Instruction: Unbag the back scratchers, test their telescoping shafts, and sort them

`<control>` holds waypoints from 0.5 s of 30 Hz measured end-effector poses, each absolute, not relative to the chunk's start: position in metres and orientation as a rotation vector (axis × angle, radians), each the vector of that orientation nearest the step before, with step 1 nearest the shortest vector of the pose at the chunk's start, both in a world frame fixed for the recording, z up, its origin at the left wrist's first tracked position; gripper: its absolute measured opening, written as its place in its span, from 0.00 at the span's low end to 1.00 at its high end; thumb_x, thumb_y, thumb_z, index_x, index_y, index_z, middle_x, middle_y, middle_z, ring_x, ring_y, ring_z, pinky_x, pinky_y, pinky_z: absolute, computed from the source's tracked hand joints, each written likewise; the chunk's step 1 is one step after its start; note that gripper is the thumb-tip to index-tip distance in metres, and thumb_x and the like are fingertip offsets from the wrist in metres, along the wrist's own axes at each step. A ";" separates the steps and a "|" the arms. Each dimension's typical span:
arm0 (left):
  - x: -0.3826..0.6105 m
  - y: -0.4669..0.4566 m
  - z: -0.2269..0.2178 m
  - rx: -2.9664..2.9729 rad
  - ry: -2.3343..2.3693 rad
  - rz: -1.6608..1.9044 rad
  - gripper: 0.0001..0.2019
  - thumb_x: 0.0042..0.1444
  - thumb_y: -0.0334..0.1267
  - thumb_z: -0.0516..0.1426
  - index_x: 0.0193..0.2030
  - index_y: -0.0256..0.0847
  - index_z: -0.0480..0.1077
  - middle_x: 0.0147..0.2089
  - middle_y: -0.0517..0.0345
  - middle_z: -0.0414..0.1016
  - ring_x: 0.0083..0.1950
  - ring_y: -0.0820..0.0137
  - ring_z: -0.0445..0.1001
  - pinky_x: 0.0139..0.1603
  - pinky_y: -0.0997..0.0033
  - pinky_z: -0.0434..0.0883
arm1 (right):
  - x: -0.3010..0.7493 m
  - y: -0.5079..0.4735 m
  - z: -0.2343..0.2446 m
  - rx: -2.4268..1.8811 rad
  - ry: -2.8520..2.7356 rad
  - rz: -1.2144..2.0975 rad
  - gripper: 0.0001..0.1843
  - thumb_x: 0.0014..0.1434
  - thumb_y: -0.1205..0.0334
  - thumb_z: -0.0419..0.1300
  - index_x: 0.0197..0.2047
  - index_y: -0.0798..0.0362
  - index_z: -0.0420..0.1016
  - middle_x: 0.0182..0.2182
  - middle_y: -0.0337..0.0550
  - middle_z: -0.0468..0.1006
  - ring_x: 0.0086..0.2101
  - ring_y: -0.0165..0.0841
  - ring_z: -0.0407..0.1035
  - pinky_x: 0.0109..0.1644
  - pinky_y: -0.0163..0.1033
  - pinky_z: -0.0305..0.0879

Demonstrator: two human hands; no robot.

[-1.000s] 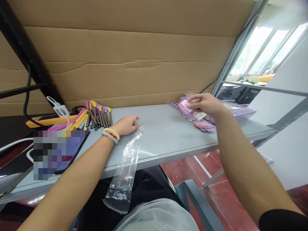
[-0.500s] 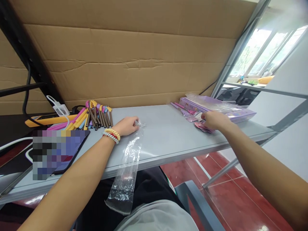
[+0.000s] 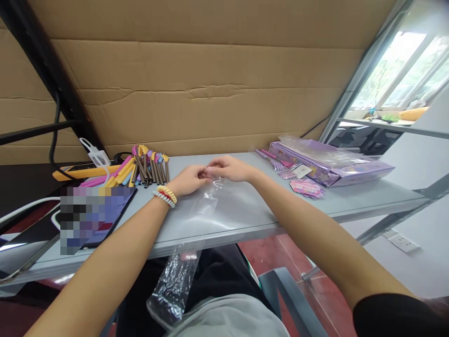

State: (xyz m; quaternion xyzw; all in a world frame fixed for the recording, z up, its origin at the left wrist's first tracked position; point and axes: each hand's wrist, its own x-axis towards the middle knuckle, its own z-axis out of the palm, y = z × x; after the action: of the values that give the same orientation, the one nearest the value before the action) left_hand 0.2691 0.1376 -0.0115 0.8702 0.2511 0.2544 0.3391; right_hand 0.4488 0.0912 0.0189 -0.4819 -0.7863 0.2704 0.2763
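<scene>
My left hand (image 3: 191, 179) is closed on the top of a long clear plastic bag (image 3: 170, 285), which hangs over the table's front edge towards my lap. Close against it, my right hand (image 3: 229, 169) pinches at the bag's upper end, its fingertips partly hidden. A small pink piece (image 3: 188, 256), like a card, shows inside the bag just below the edge. To the right lies a stack of pink cards (image 3: 307, 188). Behind the stack are a small clear packet with a white label (image 3: 300, 171) and purple-pink sticks with claw-like ends (image 3: 271, 160).
A purple box (image 3: 361, 175) with clear bags on top stands at the right. On the left are metal rods with coloured claw-shaped ends (image 3: 150, 171), coloured handles (image 3: 122, 172), a tablet (image 3: 119, 215) and white cables. Cardboard (image 3: 217, 112) backs the grey table (image 3: 245, 215).
My right hand has left the pink cards and moved left to the bag beside my left hand. A pink piece now shows inside the bag. The view has shifted slightly.
</scene>
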 end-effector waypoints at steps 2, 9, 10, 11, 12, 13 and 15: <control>0.267 0.140 -0.012 2.224 0.673 0.669 0.11 0.49 0.44 0.57 0.31 0.36 0.67 0.26 0.63 0.65 0.28 0.75 0.63 0.30 0.73 0.60 | 0.445 0.102 0.015 -1.221 -2.047 0.710 0.11 0.54 0.56 0.58 0.34 0.56 0.74 0.28 0.43 0.75 0.26 0.28 0.66 0.29 0.34 0.60; 0.266 0.145 -0.020 2.238 0.809 0.607 0.16 0.53 0.51 0.54 0.29 0.38 0.67 0.25 0.62 0.67 0.26 0.74 0.63 0.28 0.73 0.59 | 0.448 0.105 -0.015 -1.214 -1.856 0.621 0.08 0.51 0.61 0.57 0.31 0.57 0.71 0.21 0.37 0.69 0.22 0.26 0.61 0.27 0.34 0.57; 0.267 0.146 -0.020 2.245 0.817 0.613 0.16 0.53 0.51 0.53 0.29 0.38 0.67 0.25 0.62 0.68 0.26 0.74 0.64 0.28 0.73 0.60 | 0.448 0.103 -0.016 -1.205 -1.858 0.608 0.08 0.51 0.60 0.57 0.32 0.56 0.71 0.21 0.37 0.69 0.22 0.26 0.61 0.27 0.34 0.57; 0.267 0.146 -0.020 2.255 0.825 0.624 0.17 0.54 0.51 0.53 0.28 0.38 0.67 0.24 0.62 0.68 0.26 0.74 0.64 0.29 0.73 0.60 | 0.448 0.102 -0.016 -1.193 -1.855 0.608 0.09 0.51 0.60 0.57 0.33 0.56 0.71 0.21 0.36 0.69 0.22 0.26 0.61 0.27 0.34 0.57; 0.267 0.146 -0.020 2.267 0.838 0.644 0.16 0.54 0.50 0.52 0.27 0.38 0.67 0.24 0.62 0.68 0.26 0.74 0.64 0.29 0.73 0.60 | 0.448 0.102 -0.016 -1.186 -1.852 0.620 0.10 0.52 0.59 0.57 0.36 0.56 0.70 0.21 0.36 0.69 0.22 0.26 0.61 0.27 0.34 0.57; 0.267 0.146 -0.019 2.275 0.856 0.676 0.16 0.54 0.50 0.52 0.26 0.38 0.67 0.23 0.62 0.67 0.26 0.74 0.63 0.28 0.74 0.60 | 0.448 0.101 -0.015 -1.188 -1.847 0.642 0.12 0.52 0.58 0.57 0.39 0.56 0.70 0.21 0.35 0.69 0.22 0.26 0.61 0.27 0.34 0.57; 0.267 0.146 -0.017 2.266 0.896 0.749 0.15 0.53 0.48 0.53 0.27 0.38 0.68 0.22 0.62 0.66 0.25 0.74 0.62 0.27 0.74 0.60 | 0.448 0.101 -0.014 -1.213 -1.853 0.715 0.14 0.51 0.58 0.58 0.40 0.56 0.69 0.20 0.35 0.69 0.21 0.26 0.62 0.26 0.33 0.58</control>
State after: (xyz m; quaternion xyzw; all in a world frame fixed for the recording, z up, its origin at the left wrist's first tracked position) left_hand 0.2671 0.1463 -0.0165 0.8501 0.3362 0.2811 0.2919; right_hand 0.4483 0.1011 -0.0138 -0.4785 -0.7312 0.2821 0.3960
